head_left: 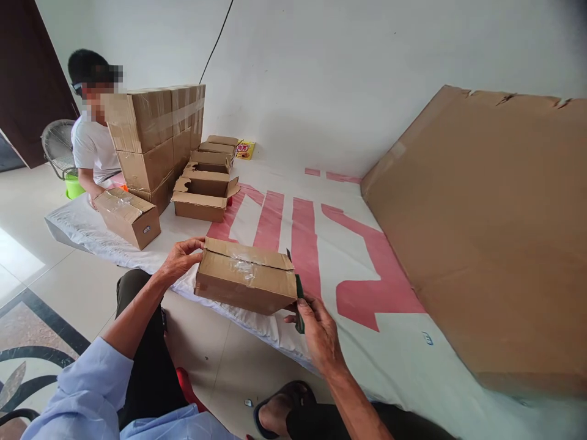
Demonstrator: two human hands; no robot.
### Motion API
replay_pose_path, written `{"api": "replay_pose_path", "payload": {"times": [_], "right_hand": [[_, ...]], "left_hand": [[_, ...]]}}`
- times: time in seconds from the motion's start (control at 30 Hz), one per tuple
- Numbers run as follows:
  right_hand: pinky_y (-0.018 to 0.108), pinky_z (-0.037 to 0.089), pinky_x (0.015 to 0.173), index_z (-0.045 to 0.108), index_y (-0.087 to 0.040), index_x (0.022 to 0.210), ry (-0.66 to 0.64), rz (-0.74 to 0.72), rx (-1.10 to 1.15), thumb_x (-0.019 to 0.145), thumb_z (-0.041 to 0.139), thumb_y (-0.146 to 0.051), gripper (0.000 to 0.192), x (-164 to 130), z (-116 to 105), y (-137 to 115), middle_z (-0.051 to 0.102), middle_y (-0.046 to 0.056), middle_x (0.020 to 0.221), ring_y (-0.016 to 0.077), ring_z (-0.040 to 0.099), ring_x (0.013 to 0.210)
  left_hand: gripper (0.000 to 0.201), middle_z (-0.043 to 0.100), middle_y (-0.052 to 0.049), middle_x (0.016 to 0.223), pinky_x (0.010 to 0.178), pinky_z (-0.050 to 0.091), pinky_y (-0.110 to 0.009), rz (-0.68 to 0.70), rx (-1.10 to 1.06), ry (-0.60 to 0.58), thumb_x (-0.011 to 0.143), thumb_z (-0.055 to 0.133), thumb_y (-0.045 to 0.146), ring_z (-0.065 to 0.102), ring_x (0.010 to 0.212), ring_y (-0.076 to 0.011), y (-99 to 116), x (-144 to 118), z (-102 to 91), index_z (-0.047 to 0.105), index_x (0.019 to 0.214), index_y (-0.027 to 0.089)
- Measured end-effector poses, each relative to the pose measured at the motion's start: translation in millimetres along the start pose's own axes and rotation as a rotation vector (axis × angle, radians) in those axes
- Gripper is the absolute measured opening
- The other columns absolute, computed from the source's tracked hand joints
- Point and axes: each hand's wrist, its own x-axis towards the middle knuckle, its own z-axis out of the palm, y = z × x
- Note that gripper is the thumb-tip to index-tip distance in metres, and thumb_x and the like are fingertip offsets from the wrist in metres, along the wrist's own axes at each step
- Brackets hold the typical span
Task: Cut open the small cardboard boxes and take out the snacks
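Note:
A taped cardboard box (247,275) lies in front of me near the edge of the sheet-covered surface. Clear tape runs across the middle of its top seam. My left hand (183,260) grips the box at its left end, fingers on the upper corner. In my right hand (316,321) is a dark green utility knife (299,305), held upright against the right end of the box. Its dark tip sticks up beside the end of the top seam. Part of the knife is hidden behind my fingers.
Stacked taped cartons (151,140) stand at the back left, with opened boxes (202,195) beside them. Another taped box (128,214) lies near a person (96,146) in a white shirt. A large cardboard sheet (486,232) leans at right. A yellow packet (245,150) sits by the wall.

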Motion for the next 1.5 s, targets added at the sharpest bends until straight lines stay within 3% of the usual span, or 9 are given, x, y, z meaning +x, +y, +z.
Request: {"api": "replay_pose_path", "payload": {"times": [0.2, 0.3, 0.43, 0.53, 0.7, 0.83, 1.13, 1.5], "right_hand": [[0.032, 0.05, 0.06, 0.068, -0.022, 0.086, 0.071, -0.09, -0.036, 0.092, 0.06, -0.077, 0.055, 14, -16, -30, 0.068, 0.003, 0.07, 0.017, 0.059, 0.06], [0.03, 0.045, 0.055, 0.068, -0.022, 0.089, 0.029, -0.144, -0.018, 0.092, 0.062, -0.076, 0.054, 26, -20, -53, 0.065, 0.001, 0.071, 0.0139, 0.05, 0.055], [0.029, 0.042, 0.051, 0.072, -0.023, 0.1, -0.146, -0.155, -0.07, 0.084, 0.075, -0.071, 0.051, 39, -14, -92, 0.065, -0.001, 0.074, 0.0125, 0.046, 0.053], [0.03, 0.044, 0.054, 0.079, -0.021, 0.1, -0.323, -0.17, -0.242, 0.085, 0.074, -0.069, 0.051, 45, -4, -121, 0.067, 0.001, 0.071, 0.0165, 0.053, 0.061], [0.036, 0.056, 0.076, 0.085, -0.023, 0.112, -0.508, -0.216, -0.439, 0.09, 0.068, -0.064, 0.049, 51, 16, -155, 0.082, 0.007, 0.104, 0.0289, 0.072, 0.095], [0.037, 0.055, 0.081, 0.086, -0.024, 0.108, -0.563, -0.223, -0.509, 0.091, 0.066, -0.063, 0.047, 56, 23, -169, 0.083, 0.006, 0.105, 0.029, 0.073, 0.095], [0.034, 0.047, 0.07, 0.086, -0.022, 0.102, -0.622, -0.238, -0.673, 0.09, 0.061, -0.062, 0.049, 62, 29, -191, 0.079, 0.005, 0.091, 0.0226, 0.063, 0.077], [0.032, 0.041, 0.065, 0.084, -0.023, 0.096, -0.686, -0.317, -0.88, 0.092, 0.059, -0.053, 0.039, 76, 37, -216, 0.072, 0.003, 0.08, 0.0201, 0.061, 0.074]], "left_hand": [[0.024, 0.076, -0.008, 0.129, 0.115, 0.046, -0.042, 0.014, 0.114, -0.067, 0.073, 0.089, 0.037, 0.067, 0.127, -0.0309, 0, 5, -2.8, 0.08, 0.086, 0.02], [0.019, 0.075, -0.009, 0.129, 0.116, 0.045, -0.042, 0.037, 0.166, -0.079, 0.073, 0.087, 0.032, 0.066, 0.129, -0.0306, -4, 9, -6.8, 0.079, 0.085, 0.02], [0.016, 0.074, -0.009, 0.13, 0.115, 0.045, -0.041, 0.019, 0.175, -0.069, 0.069, 0.085, 0.024, 0.065, 0.126, -0.0304, -9, 12, -8.3, 0.079, 0.083, 0.018], [0.023, 0.072, -0.01, 0.136, 0.119, 0.041, -0.043, 0.014, 0.178, -0.096, 0.071, 0.084, 0.021, 0.063, 0.13, -0.0314, -8, 10, -7.6, 0.084, 0.093, 0.019], [0.038, 0.071, -0.009, 0.141, 0.122, 0.037, -0.043, 0.013, 0.192, -0.132, 0.073, 0.081, 0.018, 0.061, 0.135, -0.0329, -4, 8, -7.9, 0.087, 0.11, 0.022], [0.042, 0.071, -0.008, 0.142, 0.123, 0.036, -0.044, 0.032, 0.213, -0.144, 0.07, 0.078, 0.014, 0.059, 0.138, -0.0334, -6, 9, -9.7, 0.088, 0.11, 0.024], [0.039, 0.069, -0.01, 0.144, 0.12, 0.039, -0.045, 0.041, 0.219, -0.148, 0.071, 0.078, 0.018, 0.059, 0.137, -0.0347, -9, 9, -11.7, 0.088, 0.108, 0.023], [0.033, 0.07, -0.009, 0.141, 0.123, 0.037, -0.046, 0.084, 0.263, -0.182, 0.078, 0.081, 0.024, 0.059, 0.139, -0.0349, -6, 8, -12.5, 0.087, 0.111, 0.024]]}}
